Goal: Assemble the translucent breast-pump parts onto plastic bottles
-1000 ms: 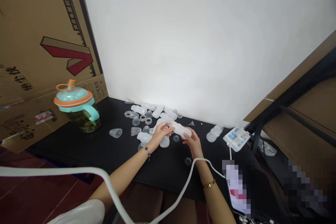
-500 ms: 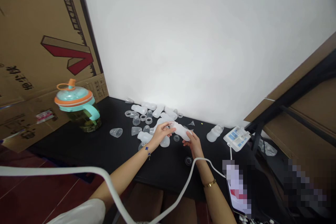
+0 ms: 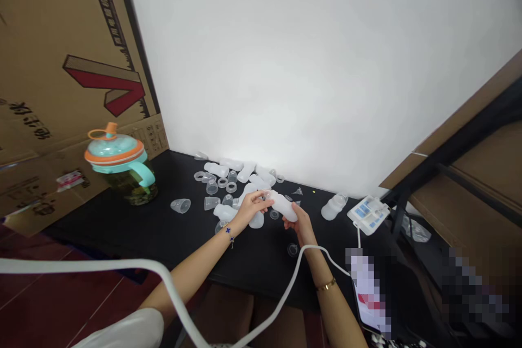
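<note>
Between my hands lies a milky white baby bottle, tilted with its neck to the left. The fingers of my left hand are closed at the neck end, where a clear part partly shows. My right hand is wrapped round the bottle's base. Beneath and behind my left hand are several loose white bottles, clear caps and rings. A clear round part rests under the held bottle, and another clear disc is nearer to me.
A bottle with a clear cap stands at the right, near a white power strip and a phone. A white cable loops across the front. At the left are a large jug and a cardboard box.
My right hand has shifted its grip slightly lower round the bottle's base, and the bottle's right end dips a little. My left hand stays at the neck.
</note>
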`<state>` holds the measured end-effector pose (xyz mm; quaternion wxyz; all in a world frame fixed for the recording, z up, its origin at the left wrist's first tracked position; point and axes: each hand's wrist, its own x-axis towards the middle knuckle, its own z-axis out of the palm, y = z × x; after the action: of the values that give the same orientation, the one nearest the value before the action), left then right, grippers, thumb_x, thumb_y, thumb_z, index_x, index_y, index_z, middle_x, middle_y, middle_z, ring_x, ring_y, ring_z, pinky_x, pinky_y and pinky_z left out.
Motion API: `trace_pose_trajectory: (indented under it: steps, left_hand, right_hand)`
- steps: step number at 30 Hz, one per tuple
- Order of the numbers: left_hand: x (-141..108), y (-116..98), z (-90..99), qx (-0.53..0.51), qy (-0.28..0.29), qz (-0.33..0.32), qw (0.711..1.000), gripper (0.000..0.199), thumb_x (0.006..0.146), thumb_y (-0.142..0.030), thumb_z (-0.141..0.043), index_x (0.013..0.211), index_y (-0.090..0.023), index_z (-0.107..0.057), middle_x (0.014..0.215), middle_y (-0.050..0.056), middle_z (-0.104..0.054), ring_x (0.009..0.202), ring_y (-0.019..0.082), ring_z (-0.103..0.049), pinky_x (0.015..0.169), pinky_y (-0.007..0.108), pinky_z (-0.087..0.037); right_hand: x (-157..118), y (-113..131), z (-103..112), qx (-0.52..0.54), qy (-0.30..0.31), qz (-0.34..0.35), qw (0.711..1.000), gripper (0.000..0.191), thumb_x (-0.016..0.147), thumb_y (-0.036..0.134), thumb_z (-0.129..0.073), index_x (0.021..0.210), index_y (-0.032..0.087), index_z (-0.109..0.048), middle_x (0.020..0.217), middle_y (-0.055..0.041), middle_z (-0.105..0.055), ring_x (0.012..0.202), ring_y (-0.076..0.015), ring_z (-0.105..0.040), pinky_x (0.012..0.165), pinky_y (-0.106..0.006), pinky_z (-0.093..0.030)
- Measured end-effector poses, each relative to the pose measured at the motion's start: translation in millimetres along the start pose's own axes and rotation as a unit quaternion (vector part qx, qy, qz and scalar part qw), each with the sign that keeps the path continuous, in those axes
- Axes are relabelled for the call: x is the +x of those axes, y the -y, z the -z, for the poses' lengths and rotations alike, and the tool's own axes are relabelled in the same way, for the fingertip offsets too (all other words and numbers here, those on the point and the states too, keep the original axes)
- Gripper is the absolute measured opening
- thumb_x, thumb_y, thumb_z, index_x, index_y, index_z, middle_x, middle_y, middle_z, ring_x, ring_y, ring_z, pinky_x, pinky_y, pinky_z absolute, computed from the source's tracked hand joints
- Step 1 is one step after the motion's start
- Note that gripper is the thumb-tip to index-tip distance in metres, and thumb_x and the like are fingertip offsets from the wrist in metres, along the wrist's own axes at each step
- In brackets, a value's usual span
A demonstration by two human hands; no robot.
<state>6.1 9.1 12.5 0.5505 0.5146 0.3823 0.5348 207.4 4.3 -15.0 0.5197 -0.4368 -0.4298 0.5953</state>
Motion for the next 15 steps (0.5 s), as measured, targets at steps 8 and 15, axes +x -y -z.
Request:
trace_pose_trajectory:
  steps: [8,15]
  left_hand:
    - [0.4,1.4,0.5,0.001,0.011,-0.003,1.000,0.049,0.069,-0.046,-0.083,0.102,-0.011,-0.074,0.055,-0.001,-0.061,0.051,0.012,-0.053,0.056,0.025,-0.044]
    - [-1.3,-4.1,-0.9,0.003,0.020,-0.005,1.000,0.052,0.068,-0.044,-0.085,0.106,-0.010,-0.075,0.054,-0.002,-0.060,0.051,0.012,-0.053,0.055,0.026,-0.044]
  right_hand:
    - [-1.8,2.9,-1.9,0.008,0.007,-0.023,1.000,0.055,0.075,0.070,-0.071,0.075,0.015,-0.066,0.055,-0.0033,-0.064,0.043,-0.0144,-0.055,0.042,-0.026,-0.045]
    - [-3.4,5.0,-3.1,0.009,0.023,-0.038,0.999,0.054,0.077,0.071,-0.067,0.070,0.018,-0.066,0.052,-0.0013,-0.060,0.043,-0.0141,-0.052,0.042,-0.027,-0.044]
